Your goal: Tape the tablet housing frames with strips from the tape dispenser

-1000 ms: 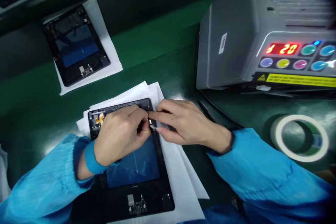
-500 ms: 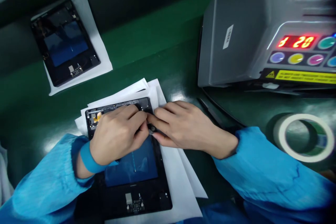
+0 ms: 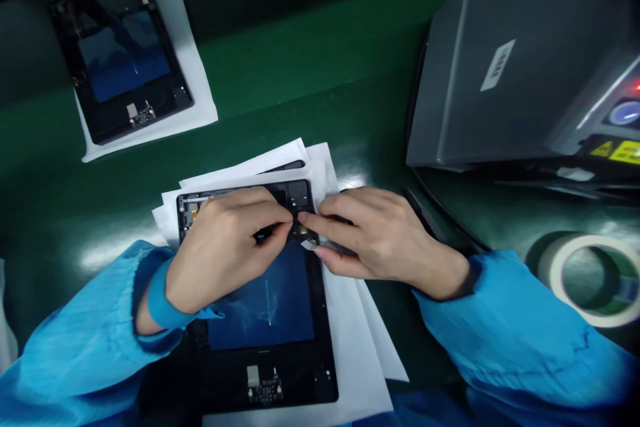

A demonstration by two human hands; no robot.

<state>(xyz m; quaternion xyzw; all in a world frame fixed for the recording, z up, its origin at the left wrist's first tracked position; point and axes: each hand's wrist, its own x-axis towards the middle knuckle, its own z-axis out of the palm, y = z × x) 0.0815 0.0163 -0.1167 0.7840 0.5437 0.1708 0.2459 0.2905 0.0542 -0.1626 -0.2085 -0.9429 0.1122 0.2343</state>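
Note:
An opened black tablet housing (image 3: 300, 373) with a blue inner area lies on white paper sheets (image 3: 360, 353). Over its upper part, my left hand (image 3: 233, 240) has thumb and index fingertip pinched together; what they hold, if anything, is too small to make out. My right hand (image 3: 380, 233) is at the housing's upper right edge, its index fingertip touching the frame close to my left fingertips. A small whitish piece (image 3: 309, 245) shows at my right thumb tip. A small circuit board (image 3: 265, 388) sits at the housing's lower end.
A second opened tablet (image 3: 125, 60) rests on white paper at the upper left. A grey machine (image 3: 470, 80) with lit buttons stands at the right, a dark cable (image 3: 450, 227) below it. A roll of tape (image 3: 555, 267) lies at the far right on the green surface.
The view has shifted, so the machine appears farther right. My fingertips, earlier together over a small dark part, are now slightly apart, and the whitish piece shows more clearly by my right thumb.

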